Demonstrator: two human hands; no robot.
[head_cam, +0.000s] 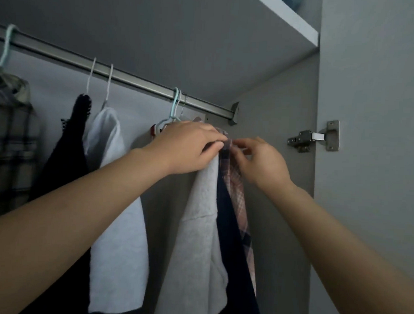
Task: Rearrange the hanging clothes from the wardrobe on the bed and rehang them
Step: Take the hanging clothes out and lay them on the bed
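A metal wardrobe rail (pixel 124 78) slopes across the view with clothes on hangers. At its right end hang a grey fleece garment (pixel 198 227), a dark navy garment (pixel 235 253) and a pink plaid shirt (pixel 237 189), bunched together. My left hand (pixel 189 149) grips the tops of these garments at their shoulders. My right hand (pixel 260 159) pinches the plaid shirt's collar beside it. Mint and white hangers (pixel 175 108) hook on the rail just above my left hand.
Further left hang a white garment (pixel 118 212), a black knit (pixel 76 139) and a plaid shirt (pixel 10 129). The wardrobe side wall carries a metal door hinge (pixel 313 137) at right. A shelf (pixel 285 18) runs overhead.
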